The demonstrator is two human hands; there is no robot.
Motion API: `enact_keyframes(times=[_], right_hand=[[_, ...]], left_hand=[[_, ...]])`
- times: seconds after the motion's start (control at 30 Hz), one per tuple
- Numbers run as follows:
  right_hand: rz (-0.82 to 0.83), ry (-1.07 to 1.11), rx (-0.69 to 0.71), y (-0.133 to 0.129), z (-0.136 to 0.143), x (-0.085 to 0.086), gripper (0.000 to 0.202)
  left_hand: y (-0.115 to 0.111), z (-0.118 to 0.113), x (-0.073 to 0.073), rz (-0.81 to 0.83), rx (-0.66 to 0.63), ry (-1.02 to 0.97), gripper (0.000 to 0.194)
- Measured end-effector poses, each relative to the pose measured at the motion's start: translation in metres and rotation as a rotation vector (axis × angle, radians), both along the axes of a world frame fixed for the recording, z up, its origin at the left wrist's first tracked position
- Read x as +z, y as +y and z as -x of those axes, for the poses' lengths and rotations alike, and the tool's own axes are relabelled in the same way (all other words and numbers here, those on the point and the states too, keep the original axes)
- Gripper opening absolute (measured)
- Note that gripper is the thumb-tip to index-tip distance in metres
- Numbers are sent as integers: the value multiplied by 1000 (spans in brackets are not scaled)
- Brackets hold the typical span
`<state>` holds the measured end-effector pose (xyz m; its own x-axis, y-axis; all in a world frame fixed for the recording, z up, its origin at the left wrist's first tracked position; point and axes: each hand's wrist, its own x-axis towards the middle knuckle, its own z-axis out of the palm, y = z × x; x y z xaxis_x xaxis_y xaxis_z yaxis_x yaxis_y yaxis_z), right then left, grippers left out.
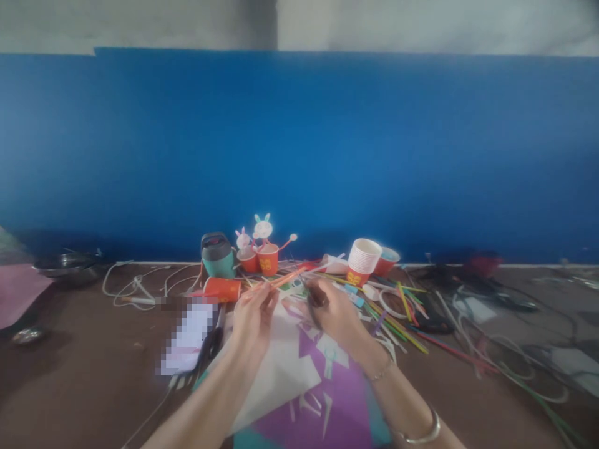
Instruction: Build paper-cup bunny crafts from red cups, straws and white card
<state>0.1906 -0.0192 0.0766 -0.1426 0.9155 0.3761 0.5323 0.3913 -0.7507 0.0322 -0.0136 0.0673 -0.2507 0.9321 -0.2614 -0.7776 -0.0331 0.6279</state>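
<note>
My left hand (255, 318) is closed on a thin orange stick (286, 278), which slants up to the right from my fingers. To its right, my right hand (336, 312) grips scissors with dark handles (318, 298); their blades are blurred and point towards the orange stick. Below both hands lie a white paper sheet (276, 374) and purple paper (339, 399), with white paper scraps (311, 405) on top. Behind my hands stand two red paper cups (268, 260) with rabbit-faced figures (262, 228) rising from them.
A stack of paper cups (364, 259) stands at the back right, near loose coloured sticks (402, 330). At the left are a tipped orange cup (222, 290), a teal container (218, 259) and a phone (189, 337). Cables (135, 284) run across the brown table, and a blue wall (299, 149) rises behind.
</note>
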Motion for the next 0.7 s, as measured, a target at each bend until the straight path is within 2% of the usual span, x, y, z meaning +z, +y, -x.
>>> enact_keyframes(times=[0.33, 0.53, 0.63, 0.7], right_hand=[[102, 155, 63, 2, 5, -15, 20], [112, 228, 32, 3, 9, -21, 25], [187, 294, 72, 3, 8, -18, 27], [260, 312, 112, 1, 6, -11, 29]], left_hand=[[1, 3, 6, -20, 43, 6, 15], [0, 4, 7, -27, 50, -7, 14], [1, 7, 6, -58, 41, 13, 12], [1, 10, 6, -99, 44, 37, 18]])
